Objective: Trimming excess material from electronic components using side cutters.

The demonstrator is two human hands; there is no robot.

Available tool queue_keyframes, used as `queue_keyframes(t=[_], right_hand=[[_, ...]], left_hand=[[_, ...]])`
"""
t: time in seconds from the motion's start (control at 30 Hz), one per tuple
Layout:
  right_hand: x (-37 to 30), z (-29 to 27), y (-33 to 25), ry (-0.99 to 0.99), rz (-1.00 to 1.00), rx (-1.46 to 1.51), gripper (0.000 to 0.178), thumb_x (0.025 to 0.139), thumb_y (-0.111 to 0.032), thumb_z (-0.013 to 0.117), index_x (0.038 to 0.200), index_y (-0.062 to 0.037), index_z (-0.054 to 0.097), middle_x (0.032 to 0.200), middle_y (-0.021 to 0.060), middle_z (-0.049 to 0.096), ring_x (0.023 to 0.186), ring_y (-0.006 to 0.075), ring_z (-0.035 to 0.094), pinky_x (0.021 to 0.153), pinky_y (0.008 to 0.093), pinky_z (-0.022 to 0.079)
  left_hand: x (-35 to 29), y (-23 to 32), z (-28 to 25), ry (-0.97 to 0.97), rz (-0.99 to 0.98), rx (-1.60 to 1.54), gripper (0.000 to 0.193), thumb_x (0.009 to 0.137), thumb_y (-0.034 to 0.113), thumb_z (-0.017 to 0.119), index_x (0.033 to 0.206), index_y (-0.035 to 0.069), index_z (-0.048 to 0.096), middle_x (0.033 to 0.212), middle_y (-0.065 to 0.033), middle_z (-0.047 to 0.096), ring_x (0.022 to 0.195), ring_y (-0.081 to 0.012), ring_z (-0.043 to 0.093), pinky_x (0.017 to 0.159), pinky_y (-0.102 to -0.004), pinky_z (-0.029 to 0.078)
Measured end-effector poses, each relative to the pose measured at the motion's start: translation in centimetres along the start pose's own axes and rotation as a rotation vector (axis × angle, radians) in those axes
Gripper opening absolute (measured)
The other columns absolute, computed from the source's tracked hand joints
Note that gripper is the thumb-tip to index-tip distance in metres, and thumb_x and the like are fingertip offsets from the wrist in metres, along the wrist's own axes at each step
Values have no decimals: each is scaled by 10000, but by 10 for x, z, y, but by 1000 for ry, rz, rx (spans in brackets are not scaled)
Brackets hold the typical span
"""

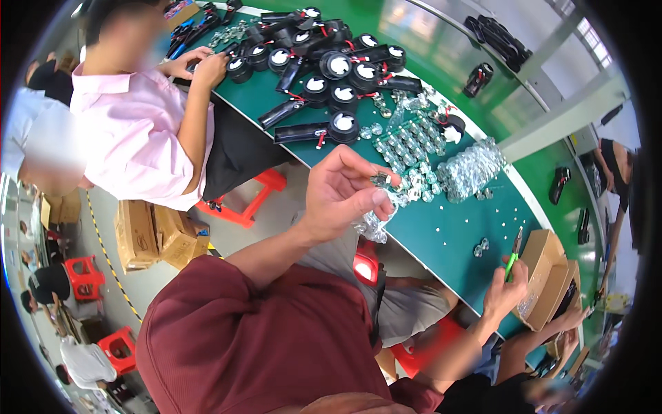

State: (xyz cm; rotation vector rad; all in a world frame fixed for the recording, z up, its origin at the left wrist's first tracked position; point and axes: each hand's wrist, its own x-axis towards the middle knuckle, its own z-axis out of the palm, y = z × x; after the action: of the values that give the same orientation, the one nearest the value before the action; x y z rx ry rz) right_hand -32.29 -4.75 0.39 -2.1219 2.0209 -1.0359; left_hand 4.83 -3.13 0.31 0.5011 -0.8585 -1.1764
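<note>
My left hand [338, 196], raised over the near table edge, pinches a small part [380, 179] with a metallic, greenish look; its exact kind is too small to make out. My right hand [507, 293] is closed round lime-green-handled pliers [512, 261], their metal tip pointing up and away over the table. Just beyond my left hand lie loose clear plastic pieces [422, 185] and a panel of green circuit boards [407, 145]. A heap of clear lens-like pieces [472, 169] sits to their right. Two more clear pieces [480, 247] lie left of the pliers.
Black lamp housings with white round centres [338, 65] crowd the table's far left. An open cardboard box [545, 276] stands right of my right hand. A person in a pink shirt [131, 131] works at left; another person's hand [572, 317] is at lower right. White specks dot the green tabletop [441, 248].
</note>
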Motion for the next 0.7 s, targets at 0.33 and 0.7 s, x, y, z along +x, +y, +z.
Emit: queue_keyframes(t=[0.33, 0.7], right_hand=[[25, 11, 47, 5, -38, -150, 240, 745, -39, 562, 930, 55, 682, 922, 233, 655, 853, 418, 633, 787, 494, 496], [16, 40, 46, 32, 48, -227, 240, 757, -88, 563, 914, 54, 675, 905, 209, 639, 823, 416, 614, 774, 503, 472]], left_hand=[[90, 55, -99, 471, 379, 497, 216, 850, -47, 678, 968, 23, 511, 910, -73, 680, 709, -99, 639, 556, -243, 512], [234, 182, -307, 1090, -135, 1606, 343, 781, 268, 769, 1064, 85, 710, 1126, -175, 722, 1083, -357, 690, 927, -448, 552]])
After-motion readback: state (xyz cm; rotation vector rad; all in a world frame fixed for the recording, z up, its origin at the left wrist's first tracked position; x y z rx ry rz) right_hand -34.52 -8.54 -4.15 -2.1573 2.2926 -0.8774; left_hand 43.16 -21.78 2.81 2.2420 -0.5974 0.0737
